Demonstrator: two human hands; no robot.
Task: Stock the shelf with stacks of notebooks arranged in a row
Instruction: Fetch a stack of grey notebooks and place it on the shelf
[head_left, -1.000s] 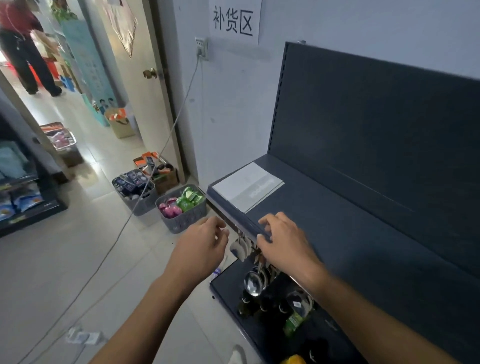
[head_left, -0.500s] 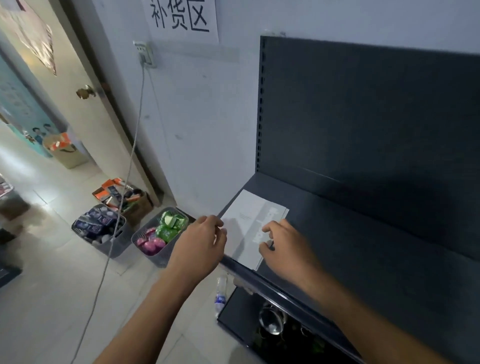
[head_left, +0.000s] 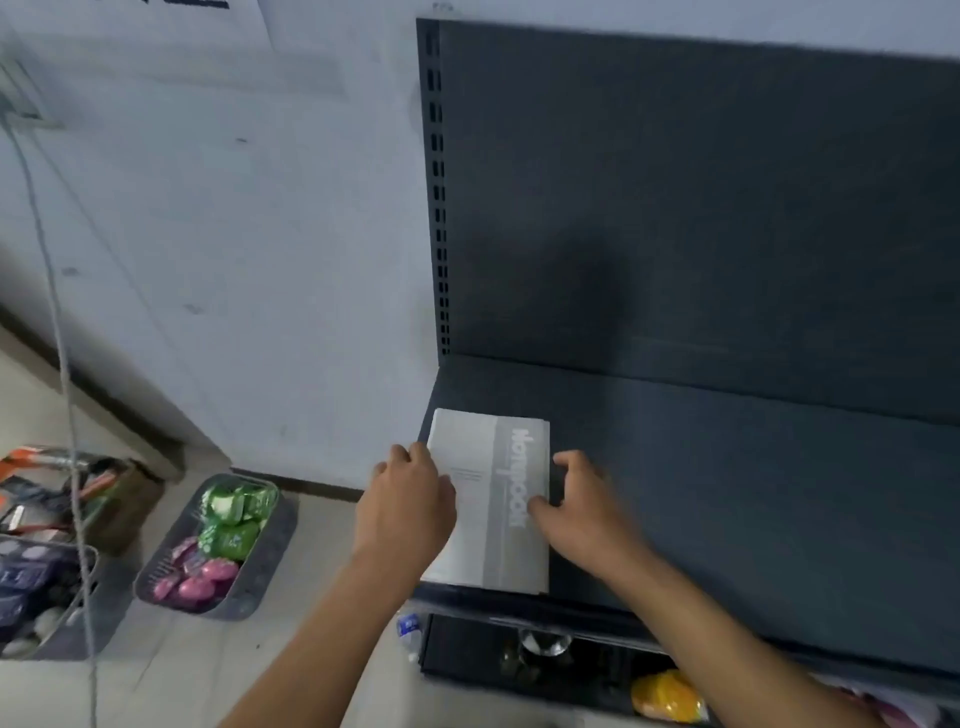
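A stack of grey-white notebooks (head_left: 488, 499) lies flat at the left end of the dark shelf (head_left: 753, 493), its long side running front to back and its front edge near the shelf lip. My left hand (head_left: 408, 512) grips the stack's left edge with curled fingers. My right hand (head_left: 582, 512) holds the right edge, thumb on the cover and fingers curved down beside it. To the right of the stack the shelf board is bare.
The shelf's dark back panel (head_left: 675, 208) rises behind. The lower shelf holds a ladle (head_left: 543, 642) and a yellow item (head_left: 667, 696). On the floor at left stand a grey basket (head_left: 260, 571) of green and pink packets and other bins (head_left: 47, 597). A cable (head_left: 67, 415) hangs down the wall.
My view has swung right and closer to the shelf. Both hands moved from the shelf's front lip to the two sides of the notebook stack, which now lies squarer to the shelf.
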